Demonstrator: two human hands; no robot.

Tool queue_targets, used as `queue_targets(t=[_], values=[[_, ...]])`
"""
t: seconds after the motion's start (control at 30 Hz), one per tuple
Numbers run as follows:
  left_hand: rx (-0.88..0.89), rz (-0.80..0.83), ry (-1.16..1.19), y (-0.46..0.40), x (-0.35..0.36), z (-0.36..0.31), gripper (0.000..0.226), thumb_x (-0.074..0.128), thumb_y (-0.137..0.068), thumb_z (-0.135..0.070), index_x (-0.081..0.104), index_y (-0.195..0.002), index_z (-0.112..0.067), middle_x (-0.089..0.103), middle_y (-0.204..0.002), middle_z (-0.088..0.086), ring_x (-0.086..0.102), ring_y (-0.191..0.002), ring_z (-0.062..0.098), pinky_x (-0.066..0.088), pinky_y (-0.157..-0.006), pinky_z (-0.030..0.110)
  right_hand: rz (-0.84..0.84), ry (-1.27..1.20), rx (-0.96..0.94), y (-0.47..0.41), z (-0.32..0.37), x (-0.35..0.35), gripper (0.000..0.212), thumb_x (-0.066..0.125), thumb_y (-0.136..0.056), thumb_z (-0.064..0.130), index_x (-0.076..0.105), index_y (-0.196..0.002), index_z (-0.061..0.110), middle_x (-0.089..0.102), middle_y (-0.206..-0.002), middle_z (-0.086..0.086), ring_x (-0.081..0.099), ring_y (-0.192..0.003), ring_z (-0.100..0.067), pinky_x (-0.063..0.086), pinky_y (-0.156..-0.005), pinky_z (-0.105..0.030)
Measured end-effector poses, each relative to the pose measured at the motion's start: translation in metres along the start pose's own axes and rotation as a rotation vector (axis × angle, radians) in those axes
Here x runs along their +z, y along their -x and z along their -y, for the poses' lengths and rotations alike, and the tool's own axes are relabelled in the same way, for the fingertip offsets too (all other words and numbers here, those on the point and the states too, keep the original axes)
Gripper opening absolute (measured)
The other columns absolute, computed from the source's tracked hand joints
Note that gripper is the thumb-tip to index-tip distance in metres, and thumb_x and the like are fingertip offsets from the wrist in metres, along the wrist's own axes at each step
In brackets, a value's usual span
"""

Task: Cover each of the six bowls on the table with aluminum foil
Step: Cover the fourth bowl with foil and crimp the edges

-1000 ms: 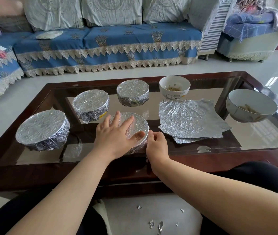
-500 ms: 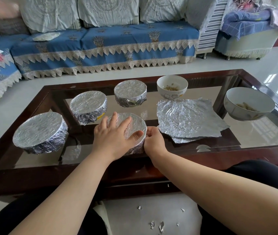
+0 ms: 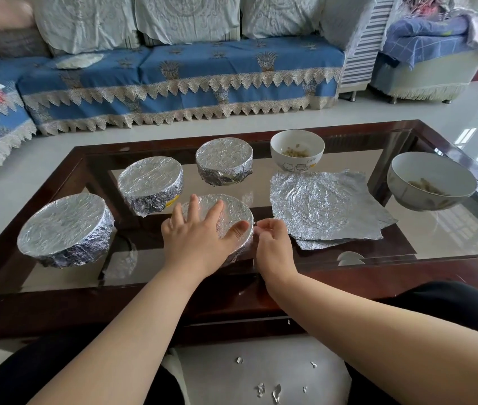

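Note:
Several bowls stand on the glass table (image 3: pixel 407 252). My left hand (image 3: pixel 199 235) presses flat, fingers spread, on the foil top of the near middle bowl (image 3: pixel 234 211). My right hand (image 3: pixel 272 244) has curled fingers at that bowl's right rim and pinches the foil edge there. Three more foil-covered bowls stand at the left (image 3: pixel 62 226), the middle left (image 3: pixel 150 182) and the back (image 3: pixel 224 160). Two bowls are uncovered: a small white bowl (image 3: pixel 297 150) with food at the back, and a larger white bowl (image 3: pixel 431 181) at the right. Loose foil sheets (image 3: pixel 328 209) lie between them.
The table has a dark wooden frame (image 3: pixel 231 305) near my knees. Foil scraps (image 3: pixel 261 388) lie on the white surface between my legs. A blue sofa (image 3: pixel 188 80) and an armchair (image 3: pixel 424 54) stand across the floor.
My right hand has moved up from the bowl's lower side to its upper right rim. My left hand stays pressed on the foil top.

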State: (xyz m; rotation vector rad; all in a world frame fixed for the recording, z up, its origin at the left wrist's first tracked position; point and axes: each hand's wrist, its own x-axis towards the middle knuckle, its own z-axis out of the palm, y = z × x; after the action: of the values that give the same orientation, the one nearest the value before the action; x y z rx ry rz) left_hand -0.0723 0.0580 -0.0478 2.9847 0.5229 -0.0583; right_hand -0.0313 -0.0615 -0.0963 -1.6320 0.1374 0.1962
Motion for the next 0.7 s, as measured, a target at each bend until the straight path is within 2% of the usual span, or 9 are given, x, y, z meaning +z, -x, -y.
queue_targets(t=[0.03, 0.13, 0.27, 0.4, 0.47, 0.5, 0.7], values=[[-0.020, -0.004, 0.005, 0.000, 0.000, -0.002, 0.098, -0.004, -0.068, -0.087, 0.014, -0.155, -0.044, 0.001, -0.167, 0.009, -0.003, -0.151, 0.036, 0.010, -0.117, 0.055, 0.012, -0.029, -0.018, 0.004, 0.001, -0.001, 0.015, 0.041, -0.089, 0.020, 0.056, -0.093, 0.021, 0.064, -0.086, 0.005, 0.060, -0.081, -0.017, 0.049, -0.085, -0.044], [-0.073, -0.009, 0.022, -0.001, 0.000, -0.008, 0.097, -0.005, -0.071, -0.085, 0.014, -0.155, -0.042, 0.000, -0.167, 0.011, -0.003, -0.151, 0.038, 0.010, -0.117, 0.057, 0.096, 0.001, -0.109, 0.016, 0.000, -0.005, 0.029, 0.036, -0.102, 0.034, 0.054, -0.094, 0.013, 0.059, -0.086, 0.003, 0.054, -0.083, -0.012, 0.042, -0.078, -0.025], [-0.105, -0.013, 0.018, -0.001, 0.000, -0.013, 0.098, -0.008, -0.070, -0.084, 0.014, -0.155, -0.040, 0.001, -0.167, 0.011, -0.001, -0.150, 0.041, 0.011, -0.116, 0.058, 0.088, 0.089, -0.209, 0.013, -0.005, -0.005, 0.022, 0.038, -0.103, 0.033, 0.055, -0.099, 0.019, 0.056, -0.110, -0.004, 0.052, -0.104, -0.014, 0.036, -0.086, -0.014], [-0.113, -0.022, 0.017, -0.002, 0.000, -0.015, 0.098, -0.008, -0.070, -0.084, 0.017, -0.154, -0.040, 0.002, -0.167, 0.011, -0.001, -0.150, 0.040, 0.012, -0.116, 0.059, 0.041, 0.050, -0.147, 0.011, -0.011, 0.004, 0.022, 0.040, -0.102, 0.033, 0.054, -0.110, 0.019, 0.061, -0.108, -0.005, 0.057, -0.100, -0.016, 0.043, -0.087, -0.022], [-0.111, -0.020, 0.021, -0.002, 0.000, -0.015, 0.096, -0.007, -0.071, -0.083, 0.017, -0.154, -0.040, 0.002, -0.167, 0.011, -0.001, -0.150, 0.041, 0.012, -0.115, 0.059, 0.002, 0.016, -0.097, 0.012, -0.010, 0.007, 0.018, 0.041, -0.102, 0.032, 0.051, -0.105, 0.018, 0.060, -0.103, -0.003, 0.055, -0.088, -0.008, 0.039, -0.073, -0.012], [-0.110, -0.019, 0.023, -0.002, 0.000, -0.015, 0.096, -0.007, -0.072, -0.083, 0.017, -0.154, -0.040, 0.002, -0.167, 0.011, -0.001, -0.150, 0.041, 0.012, -0.115, 0.059, -0.015, 0.004, -0.067, 0.012, -0.009, 0.008, 0.017, 0.041, -0.102, 0.032, 0.050, -0.102, 0.017, 0.059, -0.101, -0.002, 0.054, -0.084, -0.007, 0.037, -0.068, -0.012], [-0.109, -0.023, 0.026, -0.003, 0.002, -0.015, 0.097, -0.008, -0.072, -0.084, 0.017, -0.154, -0.040, 0.002, -0.167, 0.010, -0.002, -0.150, 0.040, 0.011, -0.116, 0.059, -0.086, -0.050, 0.040, 0.009, -0.008, 0.016, 0.025, 0.044, -0.101, 0.034, 0.054, -0.103, 0.010, 0.061, -0.099, -0.003, 0.057, -0.091, -0.016, 0.041, -0.083, -0.027]])
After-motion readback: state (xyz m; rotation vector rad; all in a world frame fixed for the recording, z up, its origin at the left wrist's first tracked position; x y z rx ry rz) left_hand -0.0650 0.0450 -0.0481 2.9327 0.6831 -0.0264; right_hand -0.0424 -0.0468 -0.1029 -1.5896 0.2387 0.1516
